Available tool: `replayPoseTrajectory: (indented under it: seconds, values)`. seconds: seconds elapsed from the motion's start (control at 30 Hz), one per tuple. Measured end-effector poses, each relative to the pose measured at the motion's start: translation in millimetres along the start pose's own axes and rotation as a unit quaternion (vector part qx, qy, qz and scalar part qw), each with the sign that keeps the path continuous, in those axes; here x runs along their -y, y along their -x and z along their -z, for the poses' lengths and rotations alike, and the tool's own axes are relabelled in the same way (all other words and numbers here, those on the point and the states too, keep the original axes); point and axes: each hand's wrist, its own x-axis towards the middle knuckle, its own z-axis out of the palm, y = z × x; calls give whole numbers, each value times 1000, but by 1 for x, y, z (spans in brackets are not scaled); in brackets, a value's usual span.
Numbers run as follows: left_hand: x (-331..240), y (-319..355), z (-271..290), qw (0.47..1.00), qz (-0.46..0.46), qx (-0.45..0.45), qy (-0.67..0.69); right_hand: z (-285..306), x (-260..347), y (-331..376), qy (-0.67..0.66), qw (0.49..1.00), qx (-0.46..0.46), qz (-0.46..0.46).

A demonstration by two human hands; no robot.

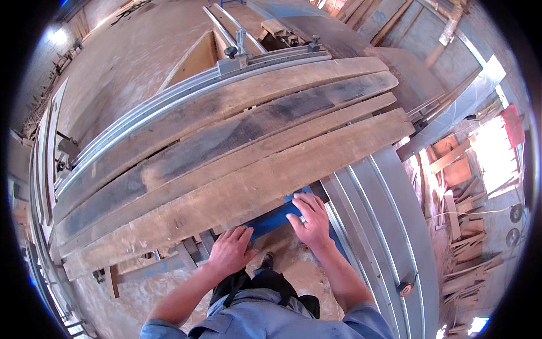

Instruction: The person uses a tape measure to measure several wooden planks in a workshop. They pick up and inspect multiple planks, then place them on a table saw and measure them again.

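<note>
Several long rough planks lie side by side across a machine's sliding table in front of me. Closest is a pale brown plank [243,195], then a narrow plank [339,118], a dark-stained plank [243,131] and a far plank [226,100]. My left hand [230,248] is just below the near plank's edge, fingers stretched out, holding nothing I can see. My right hand [309,219] hovers over the blue machine frame [274,221] beside that edge, its thumb and fingers apart. A ring shows on it. Whether either hand touches the wood or frame, I cannot tell.
A metal fence rail [152,116] with a clamp-like stop [231,62] runs behind the planks. To my right is a grey grooved metal table [395,226] bearing a black-and-orange knob [405,289]. Wood offcuts [471,237] are heaped along the right wall.
</note>
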Motion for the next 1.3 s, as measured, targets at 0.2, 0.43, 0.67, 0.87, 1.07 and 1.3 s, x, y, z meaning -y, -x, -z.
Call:
replayPoseTrajectory:
  seconds: [0.2,0.43,0.67,0.87,1.07,1.3]
  values:
    - [114,-98,106,982,57,-178,11,-64,5,-55,77,991,103,24]
    - [317,-212,177,942,167,-254,-139,-83,25,-86,122,984,130,-27]
    - [334,-246,145,925,201,-234,-222,-83,26,-88,116,986,111,-42]
    - [339,-251,144,920,205,-245,-228,-89,25,-91,112,989,95,-32]
    - [340,-257,145,912,207,-229,-272,-90,24,-90,94,993,56,-36]
    - [316,-259,145,902,243,-227,-274,-86,22,-86,81,995,30,-43]
